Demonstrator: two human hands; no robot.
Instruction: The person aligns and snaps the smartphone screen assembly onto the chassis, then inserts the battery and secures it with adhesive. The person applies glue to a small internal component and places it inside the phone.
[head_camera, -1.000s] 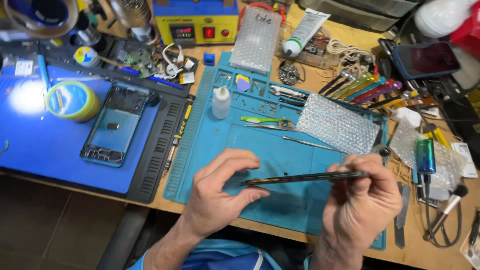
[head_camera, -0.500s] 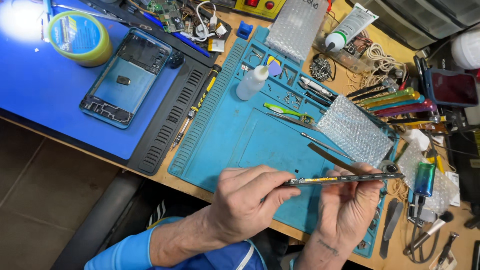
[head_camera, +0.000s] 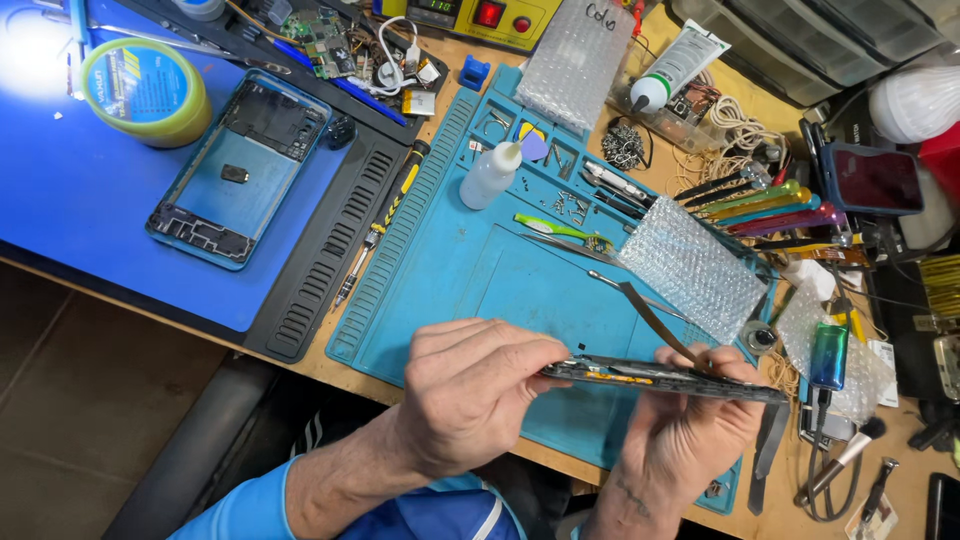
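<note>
Both my hands hold a thin dark phone screen panel (head_camera: 660, 378) edge-on above the teal repair mat (head_camera: 470, 265). My left hand (head_camera: 475, 390) pinches the panel's left end with fingers curled over it. My right hand (head_camera: 690, 435) supports the right half from beneath. A dark flex ribbon (head_camera: 655, 322) rises from the panel toward the mat. An open phone frame (head_camera: 240, 170) lies on the blue pad at the upper left, away from both hands.
On the mat lie a white squeeze bottle (head_camera: 492, 172), a green toothbrush (head_camera: 555, 230), tweezers (head_camera: 560, 247) and bubble wrap (head_camera: 690, 265). A tape roll (head_camera: 145, 90) sits upper left. Screwdrivers (head_camera: 760, 205), a phone (head_camera: 872, 178) and brushes crowd the right side.
The view has swung down and right. My hands have kept the panel, with the left fingers sliding closer along its left end and the ribbon now standing free above it.
</note>
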